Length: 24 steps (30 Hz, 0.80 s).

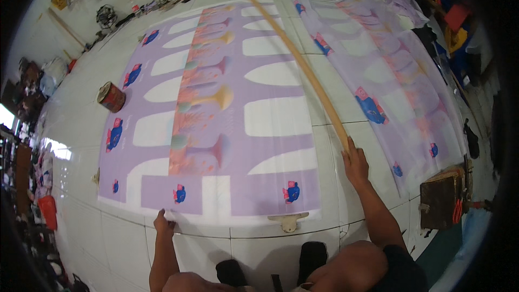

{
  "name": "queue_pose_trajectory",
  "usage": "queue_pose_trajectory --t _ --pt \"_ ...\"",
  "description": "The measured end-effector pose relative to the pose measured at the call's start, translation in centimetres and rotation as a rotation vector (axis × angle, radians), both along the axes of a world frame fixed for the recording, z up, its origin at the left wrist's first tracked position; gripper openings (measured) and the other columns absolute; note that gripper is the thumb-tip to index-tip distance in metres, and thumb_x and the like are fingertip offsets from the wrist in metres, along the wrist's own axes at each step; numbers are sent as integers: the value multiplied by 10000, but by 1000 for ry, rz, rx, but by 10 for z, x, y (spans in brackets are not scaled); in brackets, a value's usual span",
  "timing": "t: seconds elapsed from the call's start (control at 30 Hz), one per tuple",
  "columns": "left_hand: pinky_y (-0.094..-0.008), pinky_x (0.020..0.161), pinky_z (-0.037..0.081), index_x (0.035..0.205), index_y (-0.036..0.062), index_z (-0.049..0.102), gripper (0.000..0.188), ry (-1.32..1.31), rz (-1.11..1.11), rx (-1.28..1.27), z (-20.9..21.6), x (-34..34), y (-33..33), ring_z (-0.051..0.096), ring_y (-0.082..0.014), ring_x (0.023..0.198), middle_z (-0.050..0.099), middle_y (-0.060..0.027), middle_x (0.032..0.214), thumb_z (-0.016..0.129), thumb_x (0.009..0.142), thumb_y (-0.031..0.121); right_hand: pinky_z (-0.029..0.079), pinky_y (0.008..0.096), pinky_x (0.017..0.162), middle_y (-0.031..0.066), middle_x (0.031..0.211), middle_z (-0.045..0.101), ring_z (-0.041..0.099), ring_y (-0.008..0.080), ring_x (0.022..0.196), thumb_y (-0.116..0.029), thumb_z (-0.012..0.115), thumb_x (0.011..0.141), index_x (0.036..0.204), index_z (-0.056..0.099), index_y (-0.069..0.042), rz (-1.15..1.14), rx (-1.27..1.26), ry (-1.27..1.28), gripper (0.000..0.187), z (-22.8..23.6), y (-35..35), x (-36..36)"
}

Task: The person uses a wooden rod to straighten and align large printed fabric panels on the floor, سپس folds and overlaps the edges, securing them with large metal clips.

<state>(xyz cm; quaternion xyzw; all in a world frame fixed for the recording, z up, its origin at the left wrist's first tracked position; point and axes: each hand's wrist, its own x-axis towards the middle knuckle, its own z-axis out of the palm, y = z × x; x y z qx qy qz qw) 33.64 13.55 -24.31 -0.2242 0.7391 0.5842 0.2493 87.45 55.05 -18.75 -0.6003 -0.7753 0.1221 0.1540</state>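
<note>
Fabric sheet [216,113] spread flat on tiled floor [335,103], centre frame. Left hand [162,221] pinching near hem at 7 o'clock; right hand [355,162] pressing wooden lath [303,65] at 4 o'clock. Laying-out apparently complete; no marks or cuts visible.

Both forearms reach forward from the bent knees: the left hand [162,220] is pressed down with curled fingers, and the right hand [355,163] is stretched further ahead, fingers closed.
</note>
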Motion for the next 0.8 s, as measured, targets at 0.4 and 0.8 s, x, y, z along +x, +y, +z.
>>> queue_pose_trajectory --t 0.4,0.8 --pt "-372 492 464 1114 -41 457 410 187 42 -103 -26 1 2 580 -225 666 570 -131 905 630 843 213 512 426 701 113 930 566 579 299 839 -229 716 841 1327 584 -233 572 -9 -144 504 -3 -129 76" --pt "-381 568 526 1127 -81 470 438 279 -87 -303 -22 -6 -10 622 -243 728 585 -178 949 613 835 212 519 440 769 165 1021 551 562 328 918 -241 560 969 1465 420 -205 -41 -73 -200 517 -29 -107 105"
